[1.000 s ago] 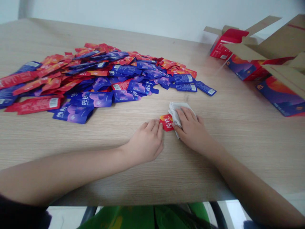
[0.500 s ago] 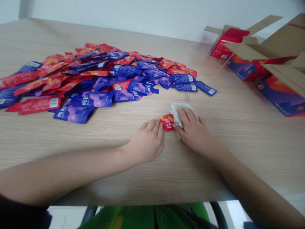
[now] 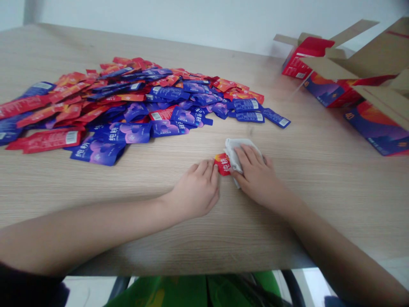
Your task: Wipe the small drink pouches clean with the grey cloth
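Note:
A small red sachet (image 3: 223, 163) lies flat on the wooden table (image 3: 319, 179) between my hands. My left hand (image 3: 196, 189) rests palm down, its fingertips pressed on the sachet's left end. My right hand (image 3: 255, 175) presses a crumpled white cloth (image 3: 232, 150) onto the sachet's right part, fingers laid over the cloth. Most of the sachet is hidden under the cloth and hand.
A wide heap of red and blue sachets (image 3: 128, 102) covers the table's left and middle. Opened red and purple cartons (image 3: 335, 81) with raised cardboard flaps stand at the back right. The table's near edge runs just below my forearms.
My right hand and the cloth have slid a little to the left over the sachet, hiding more of it. My left hand has stayed put.

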Demonstrator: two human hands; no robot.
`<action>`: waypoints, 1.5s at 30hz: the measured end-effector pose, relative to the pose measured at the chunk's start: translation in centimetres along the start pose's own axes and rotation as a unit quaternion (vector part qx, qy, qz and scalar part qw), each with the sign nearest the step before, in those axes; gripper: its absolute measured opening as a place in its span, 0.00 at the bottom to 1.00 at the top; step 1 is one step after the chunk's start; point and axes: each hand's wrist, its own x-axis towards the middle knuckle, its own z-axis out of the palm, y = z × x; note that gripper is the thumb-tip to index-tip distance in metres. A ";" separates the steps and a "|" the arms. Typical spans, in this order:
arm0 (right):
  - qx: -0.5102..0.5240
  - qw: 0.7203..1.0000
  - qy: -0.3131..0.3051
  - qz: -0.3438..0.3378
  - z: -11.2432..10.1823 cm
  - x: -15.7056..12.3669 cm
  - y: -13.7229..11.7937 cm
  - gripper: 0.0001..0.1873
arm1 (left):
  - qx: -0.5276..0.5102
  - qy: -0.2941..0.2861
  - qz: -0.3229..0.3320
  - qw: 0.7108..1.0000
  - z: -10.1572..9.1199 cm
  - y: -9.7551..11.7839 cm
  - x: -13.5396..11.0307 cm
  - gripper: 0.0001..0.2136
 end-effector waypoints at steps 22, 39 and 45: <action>0.001 0.999 0.016 -0.047 0.0 -0.2 -1.7 0.31 | -0.009 0.007 0.002 1.000 0.0 0.1 0.1 0.23; 0.003 0.995 0.038 -0.088 0.3 -0.3 -2.5 0.30 | -0.011 -0.011 -0.002 1.000 -0.5 0.1 0.1 0.21; 0.009 0.996 0.035 -0.080 0.2 -0.3 -1.7 0.29 | -0.008 -0.001 0.000 1.000 -0.2 0.1 0.1 0.23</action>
